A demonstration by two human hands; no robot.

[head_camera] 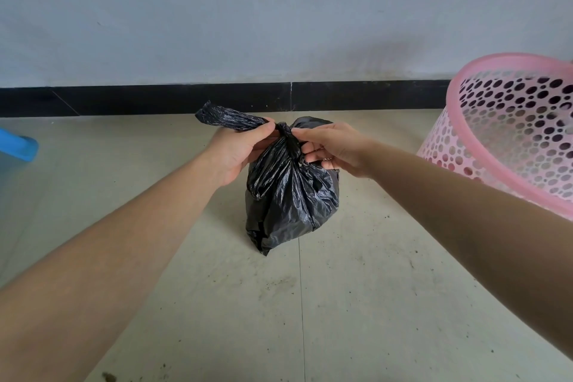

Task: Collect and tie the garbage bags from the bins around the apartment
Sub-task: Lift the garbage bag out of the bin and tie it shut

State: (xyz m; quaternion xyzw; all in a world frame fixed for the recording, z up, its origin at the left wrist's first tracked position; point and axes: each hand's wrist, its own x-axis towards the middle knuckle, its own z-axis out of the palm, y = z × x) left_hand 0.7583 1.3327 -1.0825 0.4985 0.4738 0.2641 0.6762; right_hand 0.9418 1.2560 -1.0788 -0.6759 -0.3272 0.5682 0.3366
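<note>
We are at the tying step. The black garbage bag point(288, 195) is at centre frame, apparently resting on the floor point(387, 304), with its neck drawn into a knot point(286, 136). Our left hand point(238, 152) curls its fingers round one twisted tail, and our right hand point(331, 149) pinches the plastic beside the knot. Next, we judge, the tails need pulling apart to cinch it. The bag's contents are hidden. The pink perforated bin point(511, 133) at the right edge shows no liner.
</note>
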